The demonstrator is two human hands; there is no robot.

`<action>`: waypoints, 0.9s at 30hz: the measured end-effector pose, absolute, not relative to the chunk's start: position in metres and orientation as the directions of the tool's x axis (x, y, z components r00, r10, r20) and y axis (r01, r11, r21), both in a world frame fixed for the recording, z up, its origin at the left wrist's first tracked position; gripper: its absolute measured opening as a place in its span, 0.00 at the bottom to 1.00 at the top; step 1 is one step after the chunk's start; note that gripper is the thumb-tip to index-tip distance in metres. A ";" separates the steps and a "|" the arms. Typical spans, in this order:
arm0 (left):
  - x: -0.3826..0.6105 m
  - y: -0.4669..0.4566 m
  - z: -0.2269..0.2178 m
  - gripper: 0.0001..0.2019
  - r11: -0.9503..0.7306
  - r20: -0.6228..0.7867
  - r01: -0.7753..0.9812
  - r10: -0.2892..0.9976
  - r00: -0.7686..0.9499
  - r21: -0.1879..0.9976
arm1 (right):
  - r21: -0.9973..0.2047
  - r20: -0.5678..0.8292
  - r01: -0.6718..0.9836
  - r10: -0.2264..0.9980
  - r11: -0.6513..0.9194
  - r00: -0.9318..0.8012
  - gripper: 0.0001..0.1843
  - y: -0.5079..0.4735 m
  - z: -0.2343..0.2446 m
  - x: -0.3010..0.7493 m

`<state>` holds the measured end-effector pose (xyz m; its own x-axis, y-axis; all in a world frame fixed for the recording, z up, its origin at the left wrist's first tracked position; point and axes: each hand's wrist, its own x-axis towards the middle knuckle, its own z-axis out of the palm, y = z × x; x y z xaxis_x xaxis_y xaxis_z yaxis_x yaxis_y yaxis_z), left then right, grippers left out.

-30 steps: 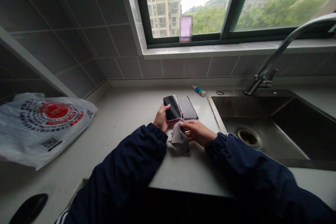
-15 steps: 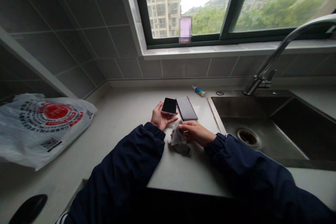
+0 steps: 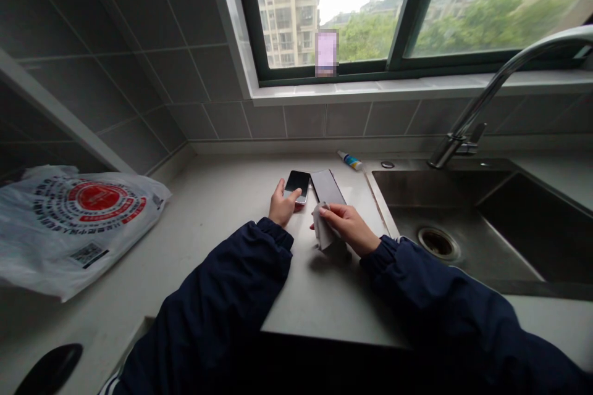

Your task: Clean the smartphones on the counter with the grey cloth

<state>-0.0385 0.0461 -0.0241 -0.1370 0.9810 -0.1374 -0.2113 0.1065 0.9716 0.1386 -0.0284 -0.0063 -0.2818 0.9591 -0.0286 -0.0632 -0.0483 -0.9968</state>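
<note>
My left hand (image 3: 283, 204) is closed around a smartphone (image 3: 296, 182) with a dark, glossy screen facing up; the thumb lies across its lower part. My right hand (image 3: 345, 225) pinches a crumpled grey cloth (image 3: 323, 229), which hangs just above the counter. Beyond that hand, a flat grey rectangular object (image 3: 327, 185) with a dark edge lies on the counter, close to the phone's right side. Its near end is partly hidden by the cloth and my right hand.
A tube with a white cap (image 3: 351, 161) lies behind, near the rim of the steel sink (image 3: 417, 182). The faucet (image 3: 482, 99) arches over on the right. At left sits a white plastic bag (image 3: 50, 241); a dark rounded object (image 3: 49, 370) is at lower left.
My left thumb has moved over onto the phone's screen, and the fingers have wrapped round the phone. My right hand has lifted the cloth up off the counter.
</note>
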 end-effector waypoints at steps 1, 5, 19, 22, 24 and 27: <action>-0.039 0.047 -0.026 0.45 0.062 -0.094 -0.197 0.982 -0.162 0.979 | -0.999 0.026 0.027 0.975 0.033 -0.222 0.23 -0.028 -0.006 0.140; -0.042 0.051 -0.028 0.40 -0.041 0.004 -0.154 0.973 -0.230 0.987 | -0.839 0.281 0.472 0.958 0.272 -0.053 0.15 -0.027 -0.006 0.146; -0.048 0.040 -0.026 0.50 -0.196 0.212 0.192 0.975 -0.066 0.962 | -0.476 0.214 0.878 0.975 0.046 0.065 0.43 -0.015 -0.012 0.164; -0.049 0.040 -0.028 0.50 -0.224 0.248 0.280 0.967 -0.052 0.933 | -0.448 0.164 0.893 0.986 0.041 0.037 0.46 -0.014 -0.014 0.165; -0.050 0.041 -0.029 0.51 -0.220 0.252 0.346 0.967 -0.048 0.912 | -0.431 0.149 0.901 0.989 0.053 0.013 0.47 -0.014 -0.014 0.165; -0.051 0.041 -0.029 0.53 -0.193 0.238 0.436 0.970 -0.051 0.879 | -0.413 0.145 0.909 0.989 0.062 -0.001 0.47 -0.014 -0.014 0.165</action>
